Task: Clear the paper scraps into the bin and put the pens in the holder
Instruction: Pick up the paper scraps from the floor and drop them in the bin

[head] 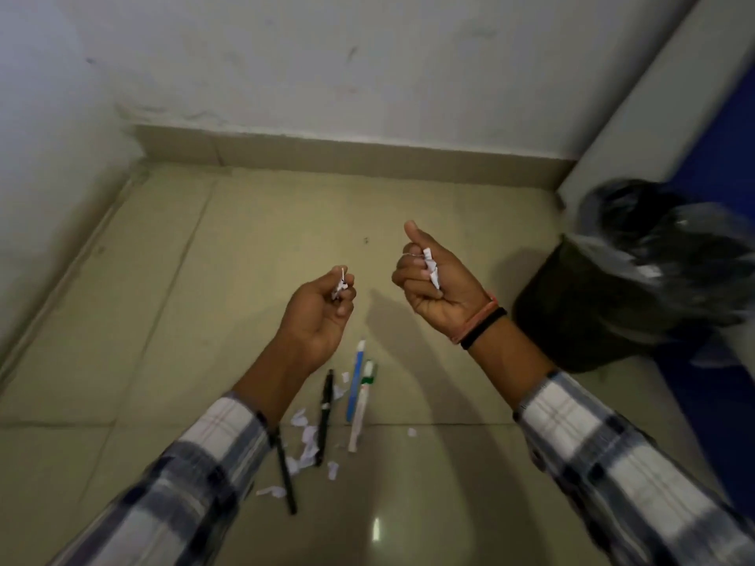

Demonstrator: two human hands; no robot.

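Both hands are raised above the tiled floor, each closed around white paper scraps. My left hand [316, 316] pinches a small scrap [341, 281] at its fingertips. My right hand [435, 285] grips a crumpled scrap [432, 268] in its palm. Below them on the floor lie a black pen [325, 414], a second black pen [286, 475], a blue pen [355, 381] and a white pen with a green band [359, 406]. Several more paper scraps [304, 447] are scattered among the pens. A dark bin [572, 304] lined with a plastic bag stands at the right.
White walls with a beige skirting [347, 151] close off the far side and left of the floor. A blue surface [719, 222] rises behind the bin at the right. No pen holder is in view.
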